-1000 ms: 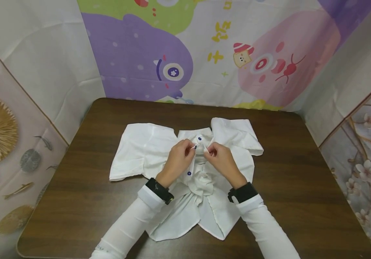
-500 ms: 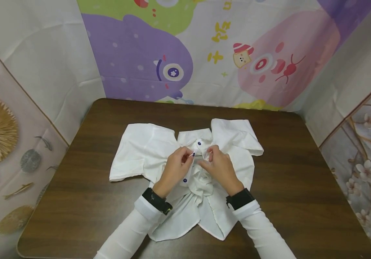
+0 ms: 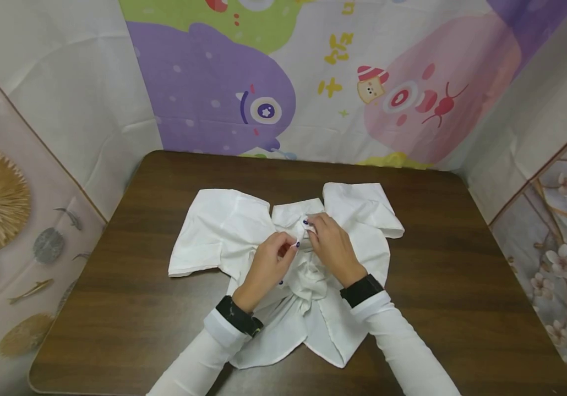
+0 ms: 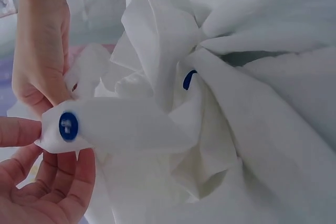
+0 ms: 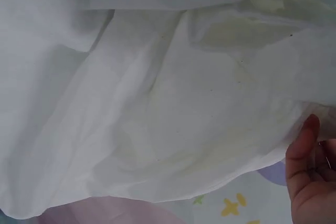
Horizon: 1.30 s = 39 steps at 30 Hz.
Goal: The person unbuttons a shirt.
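Note:
A white short-sleeved shirt (image 3: 249, 214) with dark blue buttons lies on the table, its front gathered in a bunch at the middle. My left hand (image 3: 266, 267) pinches the front edge right beside a blue button (image 4: 68, 126), lifting that strip. Another blue button (image 4: 190, 80) peeks from the folds in the left wrist view. At the collar, my right hand (image 3: 334, 247) pinches the cloth next to the top button (image 3: 305, 222). In the right wrist view, the thumb (image 5: 304, 142) presses on the shirt's edge; the other fingertips are partly hidden by cloth.
The brown wooden table (image 3: 462, 286) has rounded corners. Behind it hangs a cartoon-printed backdrop (image 3: 323, 126), with patterned cloth panels (image 3: 556, 231) at either side. Black bands (image 3: 239, 316) circle both wrists over white sleeves.
My left hand has shifted slightly towards me with the button edge. My right hand let its fingers part from the cloth, then moved up to the collar and took hold beside the top button.

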### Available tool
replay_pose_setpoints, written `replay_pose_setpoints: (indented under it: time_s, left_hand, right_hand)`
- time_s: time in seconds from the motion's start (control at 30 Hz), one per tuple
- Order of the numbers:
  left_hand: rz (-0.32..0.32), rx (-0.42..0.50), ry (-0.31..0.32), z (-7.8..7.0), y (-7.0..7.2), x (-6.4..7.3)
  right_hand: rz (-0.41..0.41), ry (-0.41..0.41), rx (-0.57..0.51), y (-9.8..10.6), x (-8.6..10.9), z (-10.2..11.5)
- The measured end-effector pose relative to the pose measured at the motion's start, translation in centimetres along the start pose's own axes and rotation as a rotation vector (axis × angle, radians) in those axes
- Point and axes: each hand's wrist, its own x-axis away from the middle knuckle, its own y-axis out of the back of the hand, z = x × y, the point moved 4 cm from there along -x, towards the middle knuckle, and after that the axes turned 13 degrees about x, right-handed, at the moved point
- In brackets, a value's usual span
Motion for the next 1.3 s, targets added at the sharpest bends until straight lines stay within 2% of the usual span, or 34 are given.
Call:
replay_pose_setpoints:
  time_s: [0.23, 0.37, 0.43, 0.53, 0.67, 0.83, 1.03, 1.13, 1.3]
  left_hand:
    - [0.023, -0.067, -0.037, -0.1, -0.1, 0.4]
    - [0.049, -0.133, -0.021, -0.3, -0.1, 0.3]
    - [0.035, -0.170, -0.008, -0.5, 0.2, 0.0]
    - [-0.025, -0.215, 0.000, -1.0, 0.8, -0.9]
    - [-0.075, -0.240, -0.045, -1.6, 1.5, -2.5]
    - [-0.018, -0.258, -0.086, -1.9, 1.3, -4.2]
    - [0.095, -0.265, -0.040, -1.8, 0.5, -5.2]
    - [0.100, -0.259, -0.024, -1.8, 0.3, -5.3]
    - [0.052, -0.237, -0.086, -2.1, 0.0, -5.7]
  right_hand:
    - [-0.051, 0.006, -0.029, 0.2, -0.3, -0.2]
    - [-0.056, 0.006, -0.043, 0.4, -0.5, -0.2]
    - [-0.047, -0.010, -0.054, 0.6, -0.7, -0.2]
    - [-0.034, -0.048, -0.082, 1.0, -0.9, -0.3]
    - [-0.034, -0.076, -0.116, 1.6, -1.2, -0.2]
    - [-0.030, -0.086, -0.130, 2.1, -1.4, 0.0]
    - [-0.032, -0.093, -0.186, 2.7, -1.5, 0.2]
    - [-0.034, -0.112, -0.230, 3.1, -1.6, 0.1]
    - [-0.023, -0.160, -0.289, 3.3, -1.6, -0.1]
